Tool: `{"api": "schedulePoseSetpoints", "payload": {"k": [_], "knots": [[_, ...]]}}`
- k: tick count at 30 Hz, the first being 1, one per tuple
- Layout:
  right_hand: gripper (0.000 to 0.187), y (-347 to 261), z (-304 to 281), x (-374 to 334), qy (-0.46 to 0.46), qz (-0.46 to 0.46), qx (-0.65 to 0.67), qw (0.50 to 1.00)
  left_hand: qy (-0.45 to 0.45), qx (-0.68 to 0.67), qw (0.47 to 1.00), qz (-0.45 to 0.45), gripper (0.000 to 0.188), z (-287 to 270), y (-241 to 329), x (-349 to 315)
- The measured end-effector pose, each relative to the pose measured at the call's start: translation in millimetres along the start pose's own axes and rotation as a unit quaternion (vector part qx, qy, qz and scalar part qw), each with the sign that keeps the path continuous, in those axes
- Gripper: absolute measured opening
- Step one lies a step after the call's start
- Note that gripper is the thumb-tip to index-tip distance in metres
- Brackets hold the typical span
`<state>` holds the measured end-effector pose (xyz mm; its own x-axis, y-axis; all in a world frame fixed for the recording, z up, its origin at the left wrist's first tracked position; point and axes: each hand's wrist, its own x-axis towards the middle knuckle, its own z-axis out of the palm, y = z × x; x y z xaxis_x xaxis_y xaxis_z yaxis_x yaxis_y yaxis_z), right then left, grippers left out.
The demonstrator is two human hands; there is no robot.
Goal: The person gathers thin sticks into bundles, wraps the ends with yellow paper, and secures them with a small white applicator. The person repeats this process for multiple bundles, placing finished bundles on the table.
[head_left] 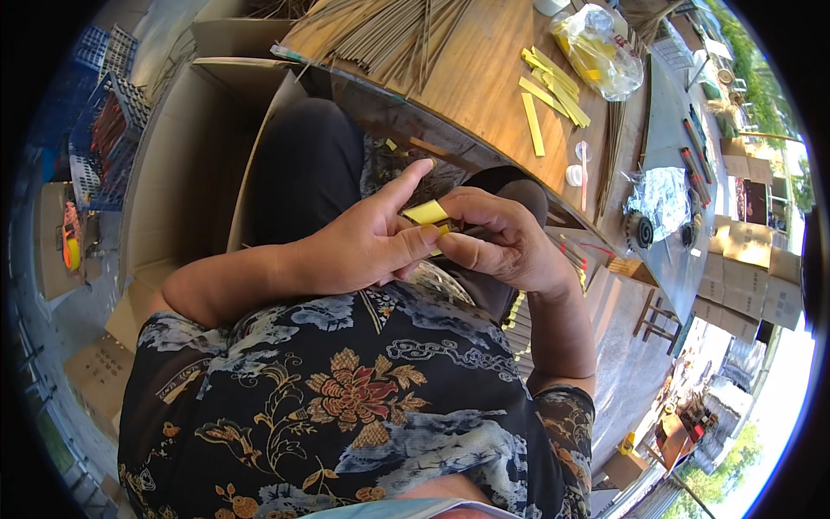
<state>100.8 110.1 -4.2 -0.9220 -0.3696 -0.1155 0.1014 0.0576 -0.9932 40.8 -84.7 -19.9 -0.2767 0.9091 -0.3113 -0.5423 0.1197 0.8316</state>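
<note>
Left grip (367, 246), right grip (510, 238): both pinching yellow strip (425, 212) between them | probably light, bendy, easily creased; hold by edges | loose strips (560, 85) beyond right grip

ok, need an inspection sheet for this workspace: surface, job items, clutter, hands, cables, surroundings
Surface: wooden table, partly covered
Job items: yellow strip in the hands; loose yellow strips and thin brown sticks on the table
Clutter: clear plastic bag with yellow contents, small white container
Hands: left hand and right hand both closed on the yellow strip, grip partly hidden
Cables: nothing seen
Surroundings: open cardboard box at left, stacked cartons at right
</note>
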Motion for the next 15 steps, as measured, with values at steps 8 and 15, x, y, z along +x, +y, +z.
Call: {"api": "schedulePoseSetpoints", "payload": {"k": [8, 15], "knots": [[0.059, 3, 8, 2, 0.199, -0.154, -0.258, 0.933, 0.054, 0.024, 0.998, 0.034, 0.07, -1, 5, -4], [0.038, 11, 28, -2, 0.305, -0.112, -0.302, 0.896, 0.103, 0.089, 0.989, 0.056, 0.06, -2, 8, -5]]}}
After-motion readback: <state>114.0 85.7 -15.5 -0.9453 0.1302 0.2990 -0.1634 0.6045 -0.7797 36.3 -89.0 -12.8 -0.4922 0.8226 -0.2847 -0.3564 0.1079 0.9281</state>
